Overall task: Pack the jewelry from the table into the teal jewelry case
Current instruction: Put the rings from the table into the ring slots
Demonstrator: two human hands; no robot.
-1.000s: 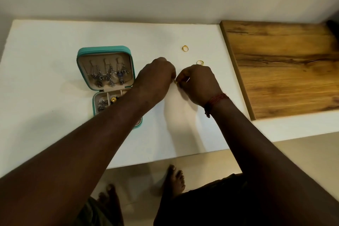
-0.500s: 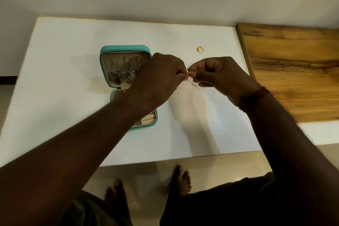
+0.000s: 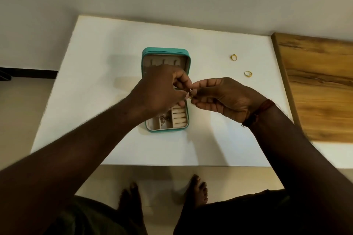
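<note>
While the left grip [image 3: 162,89] and right grip [image 3: 223,97] both pinch one gold ring [image 3: 190,96] over the open teal jewelry case [image 3: 166,51], a handover for stowing seems likely.

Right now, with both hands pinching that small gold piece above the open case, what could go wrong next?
1. The small gold piece is pinched only by the fingertips of the left hand and right hand, over the right edge of the teal jewelry case. If it slips, it may land on the table instead.
2. The near ring and far ring lie loose beyond the right hand and could be knocked away.
</note>
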